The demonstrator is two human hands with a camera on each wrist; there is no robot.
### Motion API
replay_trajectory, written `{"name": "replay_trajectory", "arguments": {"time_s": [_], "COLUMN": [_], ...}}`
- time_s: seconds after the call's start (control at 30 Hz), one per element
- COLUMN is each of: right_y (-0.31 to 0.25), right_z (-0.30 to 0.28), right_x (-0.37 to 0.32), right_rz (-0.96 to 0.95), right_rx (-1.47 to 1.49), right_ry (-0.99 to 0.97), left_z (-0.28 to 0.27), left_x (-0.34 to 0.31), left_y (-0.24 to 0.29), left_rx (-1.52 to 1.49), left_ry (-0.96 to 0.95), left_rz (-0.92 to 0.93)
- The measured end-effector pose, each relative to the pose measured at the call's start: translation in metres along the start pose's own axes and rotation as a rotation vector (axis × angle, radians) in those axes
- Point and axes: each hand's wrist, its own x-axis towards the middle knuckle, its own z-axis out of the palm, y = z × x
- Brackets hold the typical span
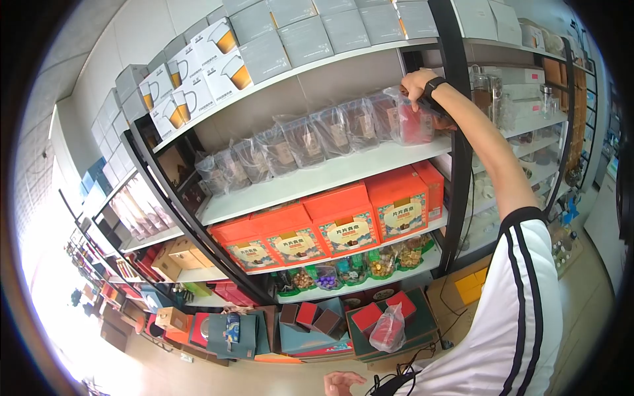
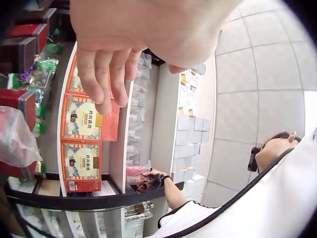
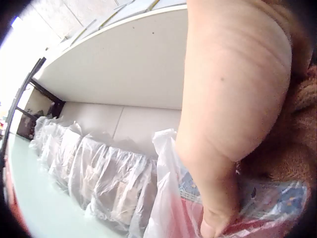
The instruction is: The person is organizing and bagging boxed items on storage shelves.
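My right hand (image 1: 420,86) is at the right end of the upper shelf, on top of a red item in clear plastic (image 1: 415,125). In the right wrist view the thumb of my right hand (image 3: 218,163) presses against the red plastic-wrapped item (image 3: 185,215); the other fingers are hidden. Brown fuzzy material (image 3: 292,134) lies beside that hand. Low in the head view is my left hand (image 1: 343,383), partly cut off. The left wrist view shows my left hand (image 2: 143,39) with relaxed, extended fingers, holding nothing.
A row of plastic-wrapped containers (image 1: 300,142) lines the same shelf (image 1: 317,178). Red-orange gift boxes (image 1: 347,231) stand below, grey boxes (image 1: 304,43) above. A black post (image 1: 456,152) is beside my right arm. Small red boxes and a bagged item (image 1: 387,330) sit low down.
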Motion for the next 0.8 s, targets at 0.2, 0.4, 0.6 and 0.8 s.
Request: {"name": "replay_trajectory", "arguments": {"time_s": [0.2, 0.4, 0.6, 0.8], "right_y": [0.001, 0.007, 0.009, 0.025], "right_z": [0.014, 0.042, 0.056, 0.084], "right_x": [0.018, 0.063, 0.074, 0.103], "right_rz": [0.079, 0.121, 0.043, -0.016], "right_rx": [-0.074, -0.186, -0.147, 0.069], "right_ry": [0.065, 0.069, 0.217, 0.407], "left_z": [-0.010, -0.007, -0.001, 0.027], "left_x": [-0.002, 0.007, 0.015, 0.032], "left_y": [-0.002, -0.020, -0.039, -0.025], "left_rx": [0.069, 0.065, 0.034, 0.167], "left_ry": [0.093, 0.033, -0.039, -0.038], "left_rz": [0.025, -0.036, -0.083, -0.166]}}
